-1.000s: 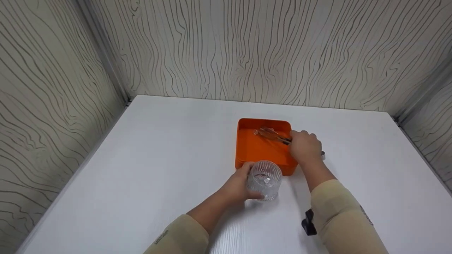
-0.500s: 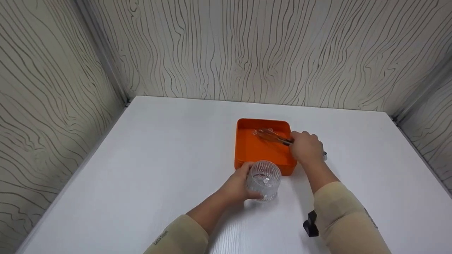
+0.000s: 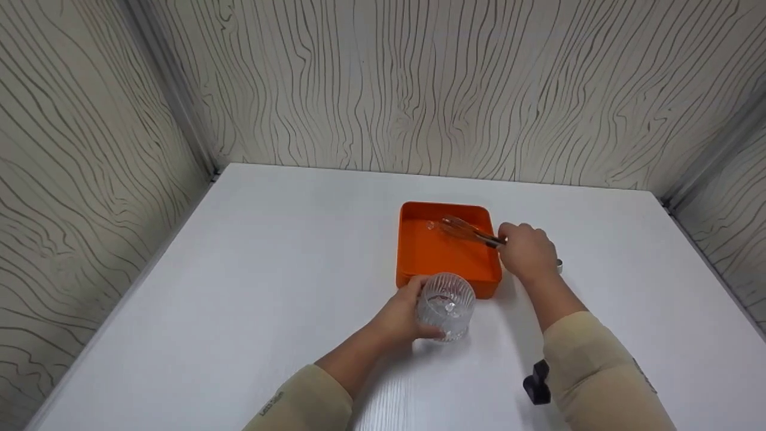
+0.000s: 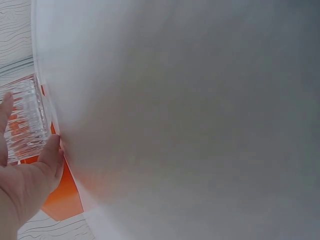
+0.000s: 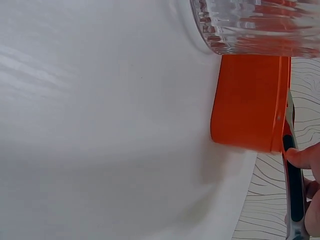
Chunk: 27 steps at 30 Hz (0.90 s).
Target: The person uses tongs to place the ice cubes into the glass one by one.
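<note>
My left hand (image 3: 398,317) grips a clear ribbed glass (image 3: 446,320) from its left side, at the near edge of an orange square tray (image 3: 443,257). Small clear pieces, like ice cubes, show inside the glass. In my right hand (image 3: 529,254) is a pair of tongs (image 3: 473,234), angled over the tray's right wall, with its tips inside. A small clear piece (image 3: 430,225) lies left of the tips; whether the tips hold another, I cannot tell. The right wrist view shows my thumb on the dark handle grip of the tongs (image 5: 294,185).
A black object (image 3: 537,383) stands by my right sleeve, partly hidden by it. The white table (image 3: 287,239) ends at wood-grain patterned panels (image 3: 383,90) behind and at both sides.
My right hand and the tongs have shifted slightly to the right, and the tips have moved away from the clear piece at left. The left hand keeps its hold on the glass.
</note>
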Available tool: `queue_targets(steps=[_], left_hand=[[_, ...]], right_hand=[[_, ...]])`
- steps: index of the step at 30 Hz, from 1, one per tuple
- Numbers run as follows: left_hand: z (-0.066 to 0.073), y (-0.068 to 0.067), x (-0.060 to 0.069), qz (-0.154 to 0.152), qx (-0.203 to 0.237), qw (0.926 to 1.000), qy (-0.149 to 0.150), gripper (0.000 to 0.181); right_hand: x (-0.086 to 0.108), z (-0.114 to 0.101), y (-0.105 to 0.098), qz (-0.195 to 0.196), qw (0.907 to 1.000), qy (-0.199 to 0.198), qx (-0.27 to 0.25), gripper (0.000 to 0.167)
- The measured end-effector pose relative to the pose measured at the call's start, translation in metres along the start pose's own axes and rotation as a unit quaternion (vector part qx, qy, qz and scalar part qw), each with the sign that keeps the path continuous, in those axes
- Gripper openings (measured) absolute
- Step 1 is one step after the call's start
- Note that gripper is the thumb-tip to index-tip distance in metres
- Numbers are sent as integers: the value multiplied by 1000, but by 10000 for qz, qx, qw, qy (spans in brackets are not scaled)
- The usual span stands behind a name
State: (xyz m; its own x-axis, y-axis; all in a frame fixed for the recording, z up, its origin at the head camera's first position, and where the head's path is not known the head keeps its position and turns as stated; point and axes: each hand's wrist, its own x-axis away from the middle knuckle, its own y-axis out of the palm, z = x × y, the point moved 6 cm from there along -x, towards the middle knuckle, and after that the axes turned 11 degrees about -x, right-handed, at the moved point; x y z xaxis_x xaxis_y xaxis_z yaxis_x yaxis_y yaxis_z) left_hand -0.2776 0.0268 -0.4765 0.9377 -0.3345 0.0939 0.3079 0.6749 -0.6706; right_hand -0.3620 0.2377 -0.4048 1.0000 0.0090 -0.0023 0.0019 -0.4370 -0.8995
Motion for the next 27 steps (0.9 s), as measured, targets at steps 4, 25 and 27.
queue_targets(steps=[4, 25, 27], left_hand=[[0, 0, 0, 2, -12, 10000, -24, 80], [2, 0, -1, 39, -9, 9999, 164, 80], [2, -1, 0, 44, -14, 9998, 196, 80]], right_hand=[[3, 2, -4, -82, 9999, 58, -9, 15], [37, 9, -35, -149, 9973, -546, -472, 16], [43, 9, -39, -167, 9968, -596, -510, 16]])
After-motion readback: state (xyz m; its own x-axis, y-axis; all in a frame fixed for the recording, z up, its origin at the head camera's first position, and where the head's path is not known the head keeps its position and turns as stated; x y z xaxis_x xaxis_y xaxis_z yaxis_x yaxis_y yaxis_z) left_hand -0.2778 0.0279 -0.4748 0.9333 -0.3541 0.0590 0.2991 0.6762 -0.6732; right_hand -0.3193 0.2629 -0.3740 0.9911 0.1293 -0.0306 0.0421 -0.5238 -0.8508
